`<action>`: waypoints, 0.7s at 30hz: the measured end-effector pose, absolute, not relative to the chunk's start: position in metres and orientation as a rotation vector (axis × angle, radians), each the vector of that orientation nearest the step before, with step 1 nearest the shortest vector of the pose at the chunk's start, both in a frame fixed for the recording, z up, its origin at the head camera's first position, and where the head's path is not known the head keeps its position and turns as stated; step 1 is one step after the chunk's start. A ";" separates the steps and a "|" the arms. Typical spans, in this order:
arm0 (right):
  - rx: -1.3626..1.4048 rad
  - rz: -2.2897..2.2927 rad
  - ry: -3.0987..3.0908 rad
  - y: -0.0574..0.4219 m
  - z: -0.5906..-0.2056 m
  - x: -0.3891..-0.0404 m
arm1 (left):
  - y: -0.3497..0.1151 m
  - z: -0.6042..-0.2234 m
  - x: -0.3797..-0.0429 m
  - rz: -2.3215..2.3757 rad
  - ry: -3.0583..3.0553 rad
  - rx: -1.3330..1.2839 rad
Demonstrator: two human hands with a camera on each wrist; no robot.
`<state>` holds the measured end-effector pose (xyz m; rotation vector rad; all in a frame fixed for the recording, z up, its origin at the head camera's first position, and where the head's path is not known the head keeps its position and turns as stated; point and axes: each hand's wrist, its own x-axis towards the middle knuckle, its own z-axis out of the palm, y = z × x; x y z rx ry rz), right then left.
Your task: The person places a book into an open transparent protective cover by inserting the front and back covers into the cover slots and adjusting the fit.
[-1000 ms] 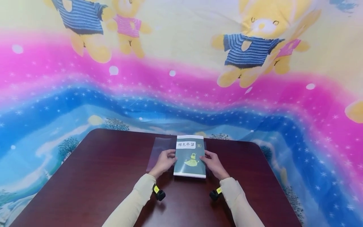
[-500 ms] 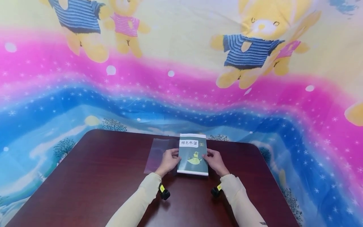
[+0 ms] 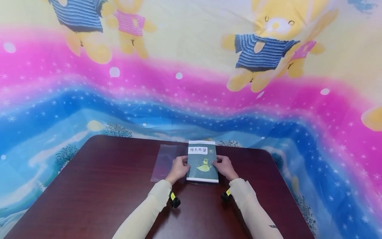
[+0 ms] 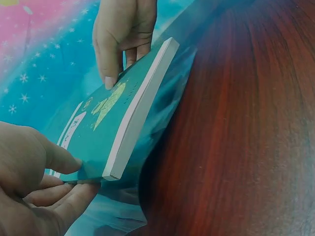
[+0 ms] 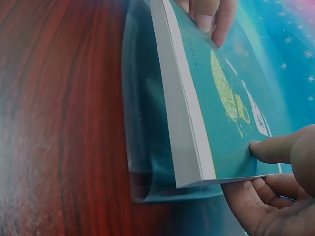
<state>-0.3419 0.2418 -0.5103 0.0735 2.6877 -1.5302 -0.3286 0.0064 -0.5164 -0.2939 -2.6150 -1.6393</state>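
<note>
A dark green book (image 3: 201,162) with white bands and a yellow drawing on its cover is held between both hands, front cover up. My left hand (image 3: 178,168) grips its left edge, thumb on the cover and fingers underneath. At the right edge my right hand (image 3: 225,167) pinches it the same way, thumb on top. Beneath the book lies a clear plastic book cover (image 3: 167,161), spread on the table and showing to the left. In the left wrist view, the white page edge (image 4: 140,113) is close over the plastic, which sticks out past it.
The dark reddish-brown table (image 3: 104,186) has rounded far corners. Behind it hangs a cloth backdrop (image 3: 179,99) printed with teddy bears and snowflakes. A black wrist camera (image 3: 174,200) sits below the left hand, another camera (image 3: 225,196) below the right.
Both hands have shifted the book slightly right over the plastic cover and brought it a little lower. Their grip on it is the same.
</note>
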 end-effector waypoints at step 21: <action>0.016 -1.344 2.810 0.238 -0.527 -0.351 | 0.008 -0.528 -0.333 -1.253 -2.728 -0.420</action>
